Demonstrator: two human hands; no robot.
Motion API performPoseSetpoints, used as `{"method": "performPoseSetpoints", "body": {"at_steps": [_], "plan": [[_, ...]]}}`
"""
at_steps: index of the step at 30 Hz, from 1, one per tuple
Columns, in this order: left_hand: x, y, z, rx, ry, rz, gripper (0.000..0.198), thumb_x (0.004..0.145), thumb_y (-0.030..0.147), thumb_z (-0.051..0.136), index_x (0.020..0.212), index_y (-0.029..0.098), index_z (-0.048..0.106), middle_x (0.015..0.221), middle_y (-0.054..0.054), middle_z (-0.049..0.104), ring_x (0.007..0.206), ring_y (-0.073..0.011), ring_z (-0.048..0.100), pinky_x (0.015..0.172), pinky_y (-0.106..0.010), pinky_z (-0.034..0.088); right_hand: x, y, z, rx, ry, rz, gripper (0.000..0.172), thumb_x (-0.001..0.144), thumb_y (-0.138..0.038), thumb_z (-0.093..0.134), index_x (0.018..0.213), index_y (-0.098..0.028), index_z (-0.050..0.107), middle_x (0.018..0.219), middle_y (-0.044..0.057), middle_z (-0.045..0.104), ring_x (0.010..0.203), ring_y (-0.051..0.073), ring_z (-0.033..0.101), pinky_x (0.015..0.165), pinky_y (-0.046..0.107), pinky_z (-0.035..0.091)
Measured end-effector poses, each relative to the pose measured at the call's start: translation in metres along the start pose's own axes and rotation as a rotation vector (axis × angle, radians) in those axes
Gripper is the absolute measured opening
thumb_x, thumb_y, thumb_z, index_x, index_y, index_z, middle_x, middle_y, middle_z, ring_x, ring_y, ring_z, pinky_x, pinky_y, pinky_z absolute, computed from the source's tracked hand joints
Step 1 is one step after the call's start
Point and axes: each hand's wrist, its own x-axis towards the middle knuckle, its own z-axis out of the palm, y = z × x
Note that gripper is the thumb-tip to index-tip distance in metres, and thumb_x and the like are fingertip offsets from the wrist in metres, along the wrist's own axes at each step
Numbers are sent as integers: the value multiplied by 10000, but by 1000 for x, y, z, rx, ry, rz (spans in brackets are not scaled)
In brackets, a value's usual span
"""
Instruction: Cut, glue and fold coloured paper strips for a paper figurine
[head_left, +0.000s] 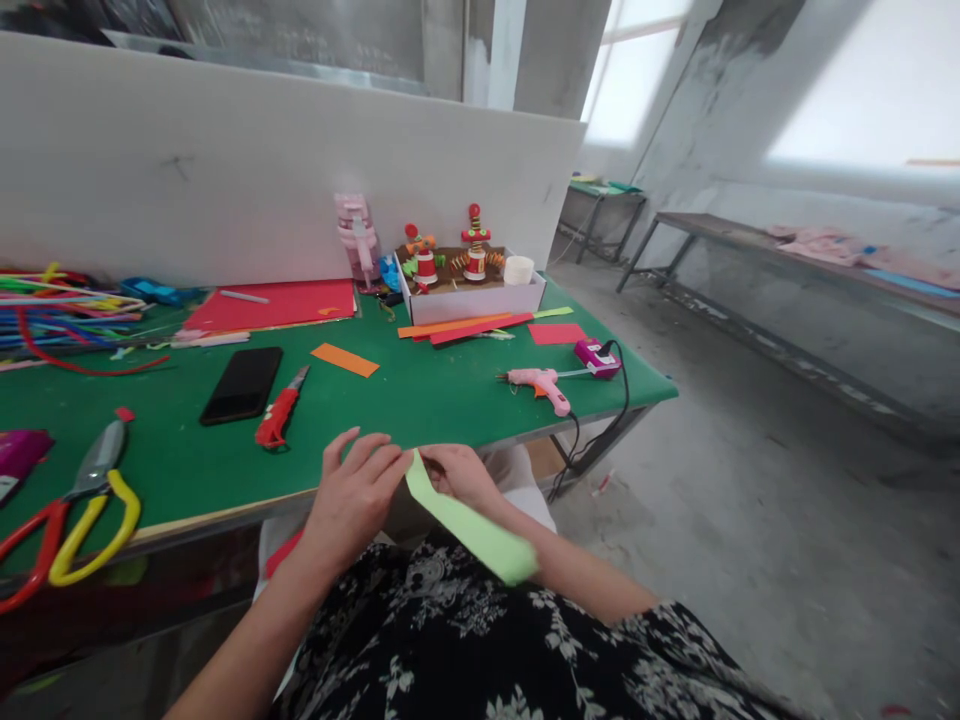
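Observation:
A light green paper strip (469,527) runs between my two hands at the table's front edge, its loose end hanging toward my lap. My left hand (364,485) pinches the strip's upper end between thumb and fingers. From the other side my right hand (459,475) grips the same end, its fingertips partly hidden behind the paper. Beyond my hands lie a red utility knife (280,408) with its blade out, a black phone (241,385) and an orange paper strip (345,359). To the right rests a pink glue gun (537,380).
Scissors (90,490) with red and yellow handles lie at the left edge. Colourful pipe cleaners (67,315) and red paper sheets (274,305) sit behind. A white box (476,303) holds small figures. The glue gun's cord (624,395) hangs off the right side.

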Motion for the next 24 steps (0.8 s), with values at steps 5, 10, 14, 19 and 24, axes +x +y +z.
{"method": "performPoseSetpoints", "body": {"at_steps": [5, 10, 14, 19, 24], "plan": [[-1, 2, 1, 53, -23, 31, 316, 928, 80, 451, 1057, 185, 720, 955, -93, 761, 1029, -273, 643, 1032, -497, 364, -2, -3, -2, 116, -103, 184, 338, 547, -465, 851, 599, -173, 689, 571, 1, 630, 516, 101, 477, 521, 236, 380], [-3, -4, 2, -44, -4, -75, 363, 926, 81, 435, 1156, 210, 684, 1081, -91, 752, 1039, -266, 632, 993, -478, 390, 3, -6, -5, 55, -83, 105, 364, 566, -500, 836, 686, -167, 750, 606, 8, 674, 567, 124, 537, 590, 264, 418], [7, -14, -5, -262, 76, -331, 315, 966, 190, 427, 1189, 201, 650, 1129, -102, 720, 1045, -245, 618, 914, -404, 462, 8, -26, -7, -186, -15, -228, 220, 744, -422, 733, 794, -219, 801, 785, 33, 756, 704, 173, 633, 688, 297, 486], [37, -25, -17, -410, 103, -428, 315, 944, 408, 512, 1126, 218, 686, 1096, -81, 732, 1071, -264, 615, 947, -423, 471, 14, -56, -2, -416, -21, -651, 151, 841, -311, 672, 866, -273, 815, 887, 42, 758, 825, 187, 658, 786, 305, 514], [67, -33, -22, -500, 19, -396, 302, 894, 448, 553, 974, 208, 718, 1008, -86, 748, 1016, -273, 634, 928, -442, 474, 26, -71, 3, -512, -87, -837, 149, 860, -302, 667, 899, -264, 806, 854, 38, 737, 799, 168, 657, 780, 286, 522]]}}
